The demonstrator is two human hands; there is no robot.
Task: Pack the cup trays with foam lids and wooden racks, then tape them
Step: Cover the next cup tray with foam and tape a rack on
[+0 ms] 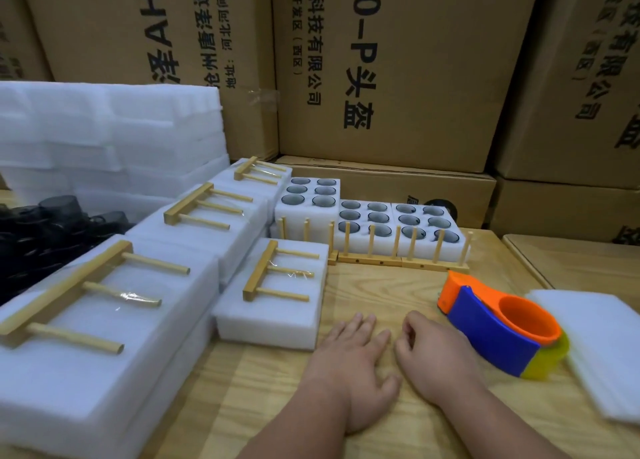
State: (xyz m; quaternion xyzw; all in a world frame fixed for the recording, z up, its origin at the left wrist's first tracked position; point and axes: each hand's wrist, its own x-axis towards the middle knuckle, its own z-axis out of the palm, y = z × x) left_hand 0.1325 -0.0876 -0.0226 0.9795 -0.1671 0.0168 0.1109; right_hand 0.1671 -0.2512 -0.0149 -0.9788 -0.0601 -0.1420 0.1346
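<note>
Cup trays are seen uncovered at the back of the surface, behind wooden racks; nothing is held by the flat left hand or loosely curled right hand; a foam lid is probably wanted next.

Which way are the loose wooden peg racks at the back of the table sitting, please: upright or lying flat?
Upright: the loose wooden peg racks rest on their base bars, pegs pointing up, before the uncovered white foam cup trays.
</note>
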